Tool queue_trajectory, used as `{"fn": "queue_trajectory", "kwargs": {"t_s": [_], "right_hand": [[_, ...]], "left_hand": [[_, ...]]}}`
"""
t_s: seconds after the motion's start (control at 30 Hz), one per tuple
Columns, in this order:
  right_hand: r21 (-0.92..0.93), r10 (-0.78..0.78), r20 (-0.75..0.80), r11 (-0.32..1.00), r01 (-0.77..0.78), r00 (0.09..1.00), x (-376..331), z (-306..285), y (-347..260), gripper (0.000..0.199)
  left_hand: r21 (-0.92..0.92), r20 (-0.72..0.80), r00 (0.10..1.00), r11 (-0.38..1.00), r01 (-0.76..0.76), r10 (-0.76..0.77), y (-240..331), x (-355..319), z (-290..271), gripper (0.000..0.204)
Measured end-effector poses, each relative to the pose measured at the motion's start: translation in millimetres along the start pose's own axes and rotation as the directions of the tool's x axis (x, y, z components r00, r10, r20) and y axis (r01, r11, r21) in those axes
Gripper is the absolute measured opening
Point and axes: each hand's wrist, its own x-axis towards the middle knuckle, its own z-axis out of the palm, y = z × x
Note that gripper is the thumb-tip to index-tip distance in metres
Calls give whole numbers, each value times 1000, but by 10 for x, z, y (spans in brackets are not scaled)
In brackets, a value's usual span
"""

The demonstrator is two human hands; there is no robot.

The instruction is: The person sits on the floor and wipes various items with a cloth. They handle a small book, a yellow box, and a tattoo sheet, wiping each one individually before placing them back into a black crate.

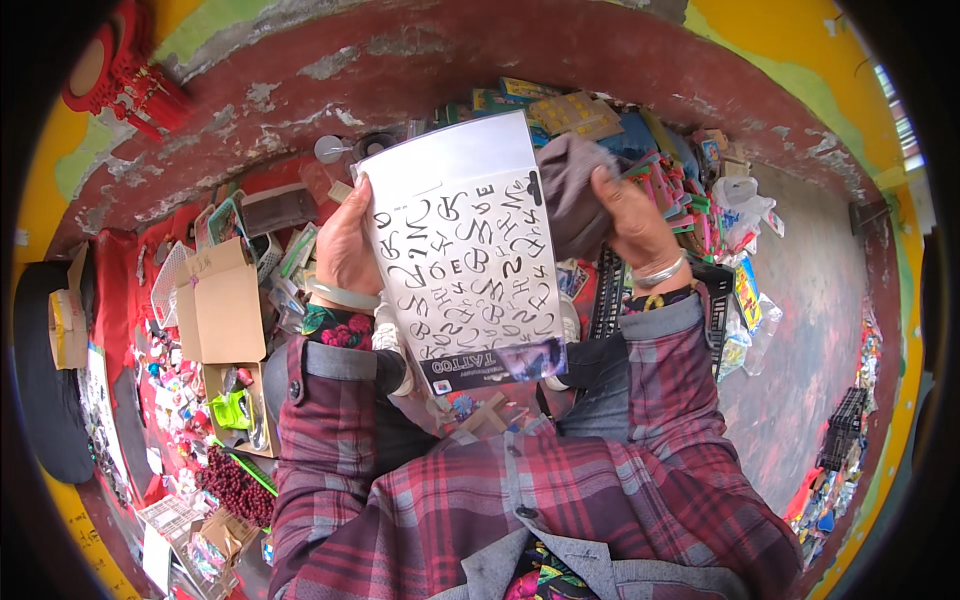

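Note:
A temporary tattoo sheet (465, 260) in a clear sleeve, covered in black curly lettering, is held up in front of me, upside down and slightly tilted. My left hand (345, 243) grips its left edge, thumb in front and fingers mostly behind. My right hand (637, 225) is closed on a grey-brown cloth (572, 200), bunched beside the upper right edge of the sheet. Part of the cloth is hidden behind the sheet, and the thumb side of it is blurred.
An open cardboard box (222, 315) stands at my left, near dark red beads (235, 487) and scattered small goods. A black plastic crate (715, 290) is by my right forearm. Packages (575, 115) lie along the peeling red wall (400, 60). Another black basket (842, 428) sits far right.

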Motion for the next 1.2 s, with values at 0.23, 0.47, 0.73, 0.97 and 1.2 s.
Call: {"fn": "queue_trajectory", "kwargs": {"t_s": [0.23, 0.47, 0.73, 0.97, 1.2], "right_hand": [[357, -4, 195, 932, -67, 981, 111, 234, 240, 61], [549, 106, 112, 822, -150, 988, 220, -22, 291, 43], [239, 116, 85, 962, -133, 990, 204, 136, 325, 23], [150, 91, 21, 984, -93, 996, 268, 124, 469, 19], [61, 197, 83, 977, -202, 977, 229, 144, 480, 21]], "left_hand": [[180, -156, 984, 982, -58, 86, -104, 61, 16, 35], [193, -179, 977, 978, -77, 112, -51, 21, 44, 34], [374, -87, 968, 908, -187, 235, -193, 28, 13, 33], [426, -131, 941, 875, -232, 313, -356, 33, 42, 30], [206, -234, 907, 929, -306, 351, -268, 92, -63, 30]]}}
